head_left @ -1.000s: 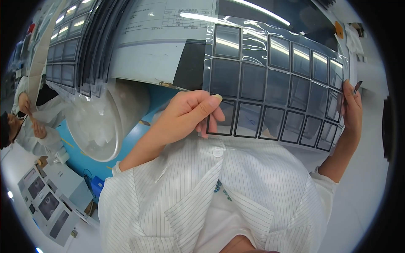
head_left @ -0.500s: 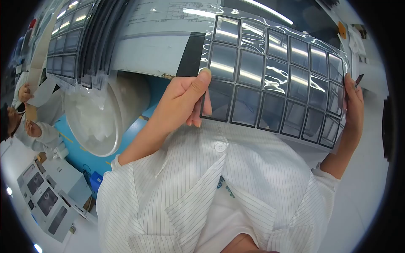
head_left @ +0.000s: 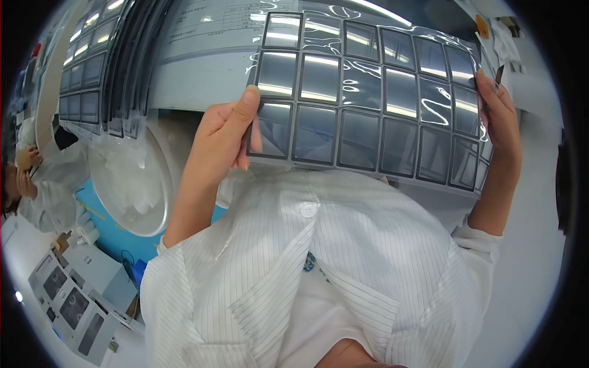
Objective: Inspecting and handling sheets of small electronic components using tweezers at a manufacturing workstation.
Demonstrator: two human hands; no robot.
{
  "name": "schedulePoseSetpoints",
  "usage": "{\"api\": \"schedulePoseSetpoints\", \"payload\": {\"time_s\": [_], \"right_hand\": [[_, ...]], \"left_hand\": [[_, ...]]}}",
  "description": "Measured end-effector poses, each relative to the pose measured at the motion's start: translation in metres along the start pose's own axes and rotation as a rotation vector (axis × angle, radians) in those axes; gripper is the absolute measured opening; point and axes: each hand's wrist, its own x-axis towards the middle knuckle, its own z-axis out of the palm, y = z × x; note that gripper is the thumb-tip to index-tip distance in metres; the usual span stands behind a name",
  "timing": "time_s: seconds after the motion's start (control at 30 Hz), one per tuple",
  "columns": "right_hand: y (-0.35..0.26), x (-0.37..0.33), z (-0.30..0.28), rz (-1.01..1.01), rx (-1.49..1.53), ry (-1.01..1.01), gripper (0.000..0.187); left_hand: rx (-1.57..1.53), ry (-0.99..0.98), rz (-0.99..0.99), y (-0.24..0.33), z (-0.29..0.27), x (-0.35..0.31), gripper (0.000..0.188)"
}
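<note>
A clear plastic sheet (head_left: pixel 359 142) carrying rows of dark-framed rectangular panels is held up in front of my chest, with bright light strips reflected across it. My left hand (head_left: pixel 222 136) pinches its left edge, thumb on the face and fingers behind. At the opposite edge my right hand (head_left: pixel 504 116) grips the sheet, its fingers partly hidden. A slim dark pointed tool (head_left: pixel 499 75) sticks up by the right hand's fingers; its kind cannot be made out.
Several similar panel sheets (head_left: pixel 92 70) hang at the left, above a white bin (head_left: pixel 167 205) containing crumpled clear film. A printed form (head_left: pixel 205 30) lies on the worktop (head_left: pixel 184 80) beyond my hands. A co-worker's sleeve (head_left: pixel 58 175) and pale machines (head_left: pixel 76 306) are at far left.
Both hands have moved left with the panel sheet, the left hand farther, and the sheet has risen slightly and lies more level. Both hands keep their grip.
</note>
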Motion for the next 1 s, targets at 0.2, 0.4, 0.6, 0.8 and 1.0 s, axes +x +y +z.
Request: {"api": "schedulePoseSetpoints", "payload": {"time_s": [0.2,0.4,0.6,0.8,1.0], "right_hand": [[-0.005,-0.002,0.005,-0.001,0.028,-0.032,0.046],[-0.004,0.001,0.006,-0.015,-0.002,-0.054,0.047],[-0.004,0.002,0.009,-0.017,-0.039,-0.078,0.052],[0.000,0.000,0.002,-0.002,-0.091,-0.110,0.054],[-0.003,0.001,0.005,0.023,-0.069,-0.130,0.049]], "left_hand": [[-0.004,0.018,0.006,-0.001,-0.003,-0.001,0.062],[0.043,0.051,0.040,-0.001,-0.003,-0.002,0.059],[0.060,0.071,0.031,0.000,-0.006,-0.003,0.057],[0.077,0.081,0.031,-0.002,-0.008,-0.002,0.058],[0.079,0.083,0.040,-0.002,-0.010,0.004,0.057]]}}
